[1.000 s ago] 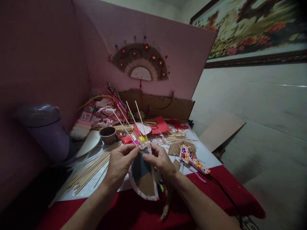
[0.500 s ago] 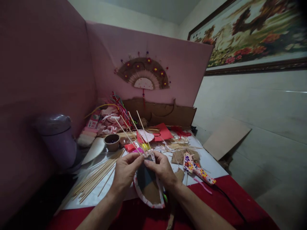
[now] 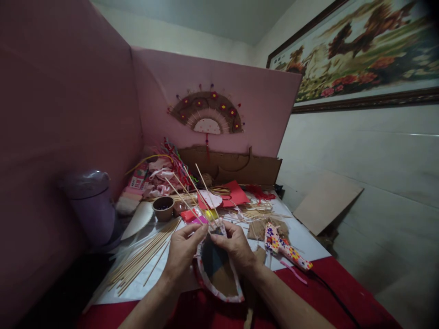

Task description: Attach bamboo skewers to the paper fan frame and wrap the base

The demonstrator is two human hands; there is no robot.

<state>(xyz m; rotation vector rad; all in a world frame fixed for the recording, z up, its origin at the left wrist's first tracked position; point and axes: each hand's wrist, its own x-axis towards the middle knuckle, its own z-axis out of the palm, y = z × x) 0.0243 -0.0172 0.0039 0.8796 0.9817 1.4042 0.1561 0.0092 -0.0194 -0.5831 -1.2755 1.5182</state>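
Note:
Over the table's front edge, my right hand (image 3: 236,244) grips a half-round cardboard piece (image 3: 224,276) near its top end. Pale patterned cloth wraps the rim of this piece, and its face is part dark, part bare brown. My left hand (image 3: 185,249) is closed, thumb and finger pinching the lower end of a thin wooden stick (image 3: 187,198) against the edge of the cardboard. Several such sticks fan up and away from that edge. The sticks' lower ends are partly hidden by my fingers.
Loose wooden sticks (image 3: 146,256) lie at left, near a brown cup (image 3: 163,209). A floral-patterned glue gun (image 3: 288,249) with a black cord rests at right. Red paper (image 3: 238,193) lies further back. A decorated fan (image 3: 207,109) hangs on the pink panel (image 3: 274,105).
The camera view has tilted up slightly, so the scene sits lower. The cardboard piece has shifted a little to the right; both hands keep their hold.

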